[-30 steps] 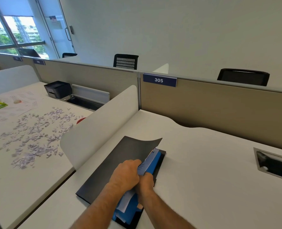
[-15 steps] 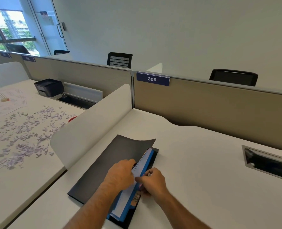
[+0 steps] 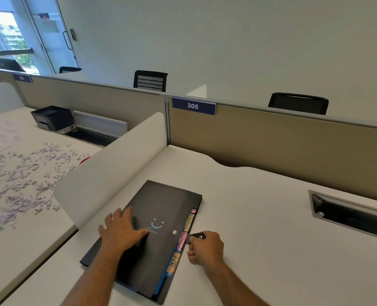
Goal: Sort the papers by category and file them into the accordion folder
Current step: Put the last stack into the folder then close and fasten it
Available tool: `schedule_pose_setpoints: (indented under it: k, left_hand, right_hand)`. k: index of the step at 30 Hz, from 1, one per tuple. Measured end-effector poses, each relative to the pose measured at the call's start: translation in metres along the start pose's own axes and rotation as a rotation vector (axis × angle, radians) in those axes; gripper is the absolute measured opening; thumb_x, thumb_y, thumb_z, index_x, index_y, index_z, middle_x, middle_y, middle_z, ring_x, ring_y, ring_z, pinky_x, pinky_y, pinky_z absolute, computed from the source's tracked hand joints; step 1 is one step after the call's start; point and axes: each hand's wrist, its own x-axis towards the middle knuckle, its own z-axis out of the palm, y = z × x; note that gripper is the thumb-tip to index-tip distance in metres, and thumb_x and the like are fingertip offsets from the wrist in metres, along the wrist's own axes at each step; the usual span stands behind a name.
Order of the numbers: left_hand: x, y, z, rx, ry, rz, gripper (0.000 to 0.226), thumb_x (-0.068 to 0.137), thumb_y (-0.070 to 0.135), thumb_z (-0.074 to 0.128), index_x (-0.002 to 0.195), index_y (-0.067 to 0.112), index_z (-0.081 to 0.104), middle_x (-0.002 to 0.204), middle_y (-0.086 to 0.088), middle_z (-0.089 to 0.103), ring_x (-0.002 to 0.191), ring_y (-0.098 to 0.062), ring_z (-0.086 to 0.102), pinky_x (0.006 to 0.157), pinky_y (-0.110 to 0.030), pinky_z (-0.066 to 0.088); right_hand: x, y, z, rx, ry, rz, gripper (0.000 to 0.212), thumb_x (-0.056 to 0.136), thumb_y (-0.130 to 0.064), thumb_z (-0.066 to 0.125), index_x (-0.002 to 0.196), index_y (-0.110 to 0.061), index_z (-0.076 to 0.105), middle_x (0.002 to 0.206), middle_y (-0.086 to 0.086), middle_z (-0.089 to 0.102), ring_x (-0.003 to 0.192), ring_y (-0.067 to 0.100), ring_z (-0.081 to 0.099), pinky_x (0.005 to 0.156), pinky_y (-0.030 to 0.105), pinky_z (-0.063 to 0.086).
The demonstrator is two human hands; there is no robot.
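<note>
A black accordion folder [image 3: 161, 202] with a blue smiley print lies flat on the white desk [image 3: 260, 228], its cover down. Coloured index tabs [image 3: 184, 236] stick out along its right edge, one reading HR. My left hand [image 3: 122, 230] lies flat on the cover with fingers spread. My right hand [image 3: 205, 248] pinches the black snap strap [image 3: 197, 236] at the folder's right edge; a metal snap stud [image 3: 174, 232] shows on the cover beside it.
A curved white divider [image 3: 108, 171] stands left of the folder. Beyond it, the neighbouring desk holds scattered paper scraps [image 3: 22, 180], sheets and a black printer [image 3: 51, 118]. A cable slot [image 3: 348, 215] is cut into the desk at right. A beige partition [image 3: 271, 140] labelled 305 closes the back.
The raised cover has come down flat over the blue pockets and papers. My left hand moved onto the cover, and my right hand left the papers and took the strap.
</note>
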Motion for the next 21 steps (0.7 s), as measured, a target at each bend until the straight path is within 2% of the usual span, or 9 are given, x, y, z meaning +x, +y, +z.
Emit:
schedule_pose_setpoints:
  k: [1,4,10,15,18,21]
  left_hand:
    - [0.003,-0.007,0.000,-0.030,-0.038,-0.066,0.105,0.066,0.078,0.066,0.151,0.032,0.024,0.157,-0.006,0.030,0.144,-0.033,0.025,0.112,-0.057,0.027]
    - [0.006,-0.014,0.001,-0.130,-0.117,-0.141,0.106,0.060,0.075,0.073,0.145,0.029,0.030,0.141,-0.006,0.045,0.132,-0.033,0.039,0.105,-0.053,0.035]
    - [0.002,-0.003,0.002,-0.194,-0.080,-0.139,0.101,0.062,0.057,0.085,0.144,0.028,0.033,0.136,-0.008,0.046,0.126,-0.031,0.043,0.098,-0.047,0.039]
    - [-0.011,0.016,0.011,-0.275,-0.158,-0.069,0.098,0.064,0.047,0.089,0.143,0.019,0.040,0.131,-0.011,0.047,0.119,-0.029,0.049,0.094,-0.038,0.045]
    - [-0.024,0.035,0.020,-0.378,-0.192,0.000,0.097,0.059,0.041,0.093,0.140,0.015,0.046,0.128,-0.011,0.050,0.109,-0.025,0.055,0.087,-0.033,0.047]
    - [-0.039,0.062,0.028,-0.439,-0.214,0.057,0.100,0.054,0.042,0.095,0.138,0.015,0.047,0.128,-0.010,0.049,0.098,-0.019,0.053,0.084,-0.031,0.047]
  right_hand:
    - [-0.001,0.000,0.001,0.012,0.017,-0.009,0.010,0.085,-0.010,0.071,0.076,-0.006,0.073,0.065,0.010,0.070,0.051,0.022,0.067,0.058,0.034,0.061]
    - [-0.003,0.001,0.002,0.072,0.067,-0.032,0.008,0.086,-0.012,0.071,0.079,-0.009,0.074,0.068,0.008,0.073,0.055,0.020,0.071,0.055,0.031,0.062]
    - [-0.007,0.003,-0.012,0.275,0.093,0.011,0.010,0.092,-0.011,0.065,0.086,-0.007,0.071,0.080,0.014,0.075,0.063,0.022,0.076,0.061,0.039,0.064]
    - [-0.001,0.013,-0.055,0.241,0.177,-0.004,0.015,0.093,-0.013,0.065,0.079,-0.012,0.068,0.074,0.010,0.075,0.058,0.020,0.075,0.058,0.040,0.064]
    - [0.000,0.020,-0.086,0.191,0.231,-0.025,0.012,0.094,-0.016,0.066,0.082,-0.012,0.068,0.074,0.008,0.074,0.059,0.019,0.075,0.058,0.040,0.064]
    - [-0.001,0.029,-0.120,0.167,0.291,-0.041,0.017,0.093,-0.015,0.066,0.076,-0.012,0.069,0.068,0.007,0.074,0.057,0.020,0.074,0.057,0.043,0.064]
